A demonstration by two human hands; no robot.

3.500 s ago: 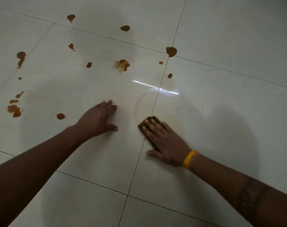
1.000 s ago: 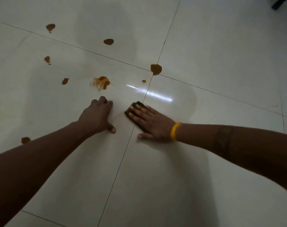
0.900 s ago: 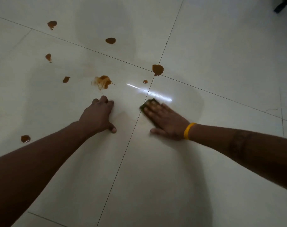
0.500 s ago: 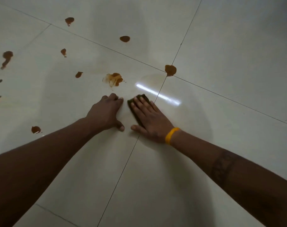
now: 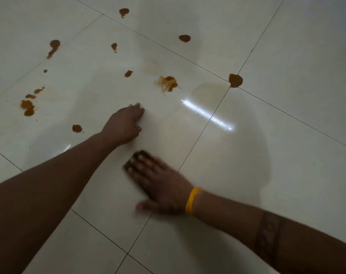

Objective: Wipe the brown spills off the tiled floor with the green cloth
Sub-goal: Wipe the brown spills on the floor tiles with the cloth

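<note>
My right hand (image 5: 160, 184), with a yellow wristband, presses flat on the dark green cloth (image 5: 135, 157); only the cloth's far edge shows past the fingertips, and the hand is motion-blurred. My left hand (image 5: 124, 125) rests on the tile just beyond it, fingers bent against the floor, holding nothing. Several brown spills lie farther out: a smeared one (image 5: 168, 85), a round one (image 5: 235, 81) on the tile joint, a small one (image 5: 77, 128) left of my left wrist, and a cluster (image 5: 27, 106) at the far left.
The pale glossy tiled floor (image 5: 276, 145) carries a wet, faintly stained patch around the bright light reflection (image 5: 207, 115). More brown drops lie at the back (image 5: 184, 38) and back left (image 5: 54, 45). Dark grout lines cross the floor.
My right hand has slid the cloth toward me, away from the smeared spill and the reflection. My left hand stays planted on the tile. The view has shifted, showing more spills at left.
</note>
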